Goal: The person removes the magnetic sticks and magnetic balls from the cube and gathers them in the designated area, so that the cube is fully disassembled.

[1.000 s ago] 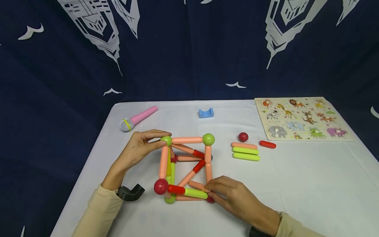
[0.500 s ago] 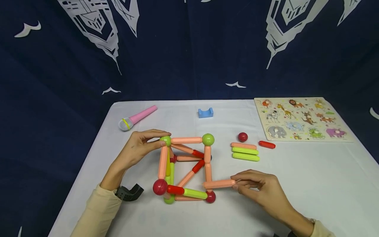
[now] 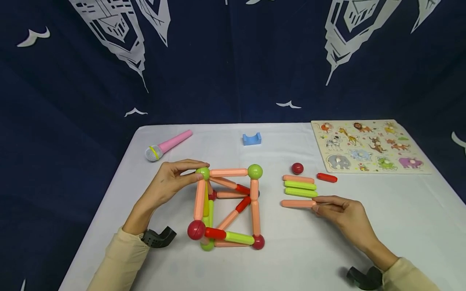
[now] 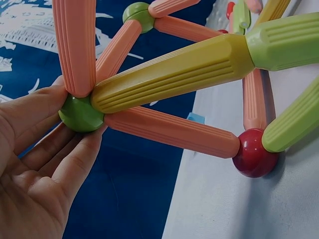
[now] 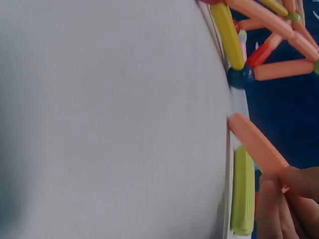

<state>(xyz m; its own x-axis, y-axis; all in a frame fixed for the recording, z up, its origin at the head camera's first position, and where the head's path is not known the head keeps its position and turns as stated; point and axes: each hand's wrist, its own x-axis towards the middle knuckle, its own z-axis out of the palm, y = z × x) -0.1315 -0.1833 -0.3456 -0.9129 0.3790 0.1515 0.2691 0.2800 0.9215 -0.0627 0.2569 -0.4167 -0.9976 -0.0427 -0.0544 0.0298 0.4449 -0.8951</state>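
A frame of coloured magnetic rods and balls stands on the table, with an orange top rod [image 3: 228, 172] at its far side. My left hand [image 3: 174, 178] pinches the green ball [image 4: 82, 113] at its far left top corner; orange rods and a yellow rod [image 4: 174, 74] meet that ball. Nearest me, a red ball [image 3: 196, 230] joins a red rod and a green rod [image 3: 239, 237] leading to another red ball [image 3: 258, 242]. To the right, my right hand [image 3: 346, 216] holds a loose orange rod [image 5: 258, 144] by its end, just in front of two green rods [image 3: 300, 192].
Beside the green rods lie another orange rod [image 3: 297, 178], a red ball [image 3: 297, 168] and a short red rod [image 3: 327, 178]. An animal puzzle board [image 3: 371, 146] is at the back right. Farther back are a pink toy microphone [image 3: 168, 146] and a blue block [image 3: 252, 139].
My right hand has drawn the orange rod off the frame's near right corner and carried it right and away, beside the loose rods. The left hand stays on the green ball.
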